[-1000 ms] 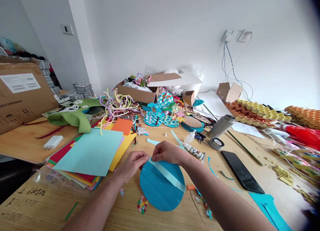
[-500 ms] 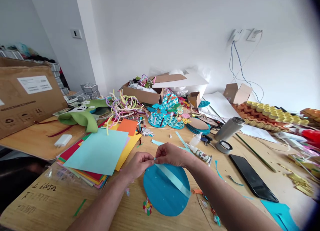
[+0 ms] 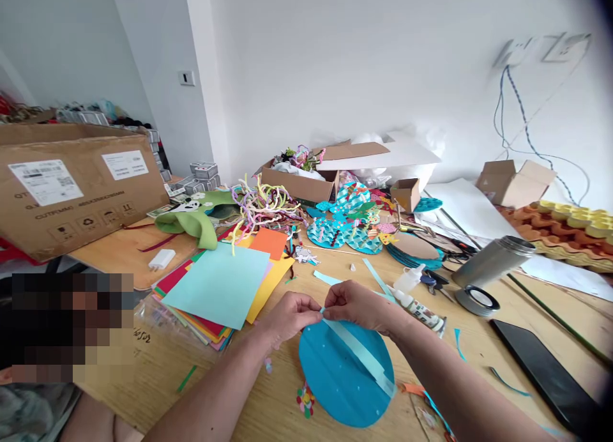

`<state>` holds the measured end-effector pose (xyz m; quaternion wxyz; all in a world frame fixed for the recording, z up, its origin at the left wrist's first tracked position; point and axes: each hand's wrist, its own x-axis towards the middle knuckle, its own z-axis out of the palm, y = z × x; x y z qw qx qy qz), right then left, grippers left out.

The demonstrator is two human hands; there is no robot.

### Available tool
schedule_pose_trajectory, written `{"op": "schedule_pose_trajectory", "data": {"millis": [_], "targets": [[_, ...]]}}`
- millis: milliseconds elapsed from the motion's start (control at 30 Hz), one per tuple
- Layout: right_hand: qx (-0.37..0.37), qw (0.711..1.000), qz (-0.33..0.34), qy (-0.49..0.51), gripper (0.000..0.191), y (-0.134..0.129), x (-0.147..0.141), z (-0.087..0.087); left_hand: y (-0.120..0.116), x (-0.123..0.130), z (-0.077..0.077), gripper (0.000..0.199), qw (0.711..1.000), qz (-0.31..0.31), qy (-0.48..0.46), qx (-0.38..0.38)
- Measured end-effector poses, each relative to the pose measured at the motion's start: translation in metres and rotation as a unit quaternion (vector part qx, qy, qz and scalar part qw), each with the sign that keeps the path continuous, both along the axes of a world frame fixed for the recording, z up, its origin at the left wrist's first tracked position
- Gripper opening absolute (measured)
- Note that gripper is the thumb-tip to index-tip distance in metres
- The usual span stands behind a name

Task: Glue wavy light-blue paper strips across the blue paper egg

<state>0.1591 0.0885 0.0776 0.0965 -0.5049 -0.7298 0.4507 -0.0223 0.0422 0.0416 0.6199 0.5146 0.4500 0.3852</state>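
A round blue disc [image 3: 335, 391] lies on the wooden table in front of me. Across it runs a pale blue paper strip [image 3: 359, 347], slanting from the far edge down to the lower right rim. At the disc's far edge, my left hand [image 3: 295, 313] pinches the strip's upper end between thumb and finger. My right hand [image 3: 353, 304] pinches the same end from the other side, so the fingertips of both hands nearly meet. The fingers partly hide that end. A small cluster of coloured dots [image 3: 305, 400] sticks out at the disc's left edge.
Left of my hands is a stack of coloured paper [image 3: 218, 285]. To the right are a glue bottle [image 3: 421, 311], a metal flask [image 3: 493, 261] and a phone [image 3: 539, 372]. Decorated blue discs [image 3: 352, 221] lie farther back. Another person [image 3: 62, 340] is at lower left.
My view has turned left, so things appear farther right and a person has come into view at lower left. Both hands keep pinching the strip's end over the disc.
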Motion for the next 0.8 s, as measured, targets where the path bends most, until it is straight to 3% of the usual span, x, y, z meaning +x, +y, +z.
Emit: {"op": "schedule_pose_trajectory", "data": {"millis": [233, 300, 367, 433, 533, 600, 633, 700, 733, 800], "targets": [[0.008, 1.000, -0.015, 0.017, 0.012, 0.000, -0.006, 0.014, 0.003, 0.000, -0.007, 0.013, 0.999, 0.033, -0.025, -0.002], [0.033, 0.994, -0.082, 0.070, 0.020, -0.002, 0.002, 0.024, 0.004, -0.001, -0.008, 0.013, 0.998, 0.048, -0.042, -0.011], [0.071, 0.963, -0.195, 0.173, 0.030, -0.008, 0.015, 0.034, 0.005, -0.002, -0.008, 0.015, 0.995, 0.076, -0.067, -0.022], [0.103, 0.898, -0.304, 0.301, 0.037, -0.018, 0.030, 0.039, 0.007, -0.003, -0.009, 0.017, 0.988, 0.113, -0.100, -0.035], [0.187, 0.739, -0.480, 0.435, 0.035, -0.040, 0.047, 0.031, 0.010, -0.005, -0.010, 0.023, 0.972, 0.169, -0.155, -0.052], [0.208, 0.651, -0.533, 0.499, 0.031, -0.056, 0.047, 0.016, 0.011, -0.006, -0.010, 0.025, 0.961, 0.192, -0.191, -0.057], [0.193, 0.634, -0.543, 0.516, 0.032, -0.064, 0.043, 0.007, 0.012, -0.007, -0.010, 0.026, 0.956, 0.197, -0.207, -0.059], [0.143, 0.625, -0.562, 0.523, 0.035, -0.077, 0.028, -0.011, 0.012, -0.007, -0.009, 0.027, 0.950, 0.199, -0.234, -0.059], [0.113, 0.638, -0.557, 0.519, 0.038, -0.083, 0.019, -0.020, 0.012, -0.006, -0.009, 0.027, 0.947, 0.197, -0.245, -0.059], [0.047, 0.690, -0.523, 0.498, 0.045, -0.090, 0.000, -0.034, 0.011, -0.005, -0.008, 0.027, 0.944, 0.190, -0.262, -0.057]]}}
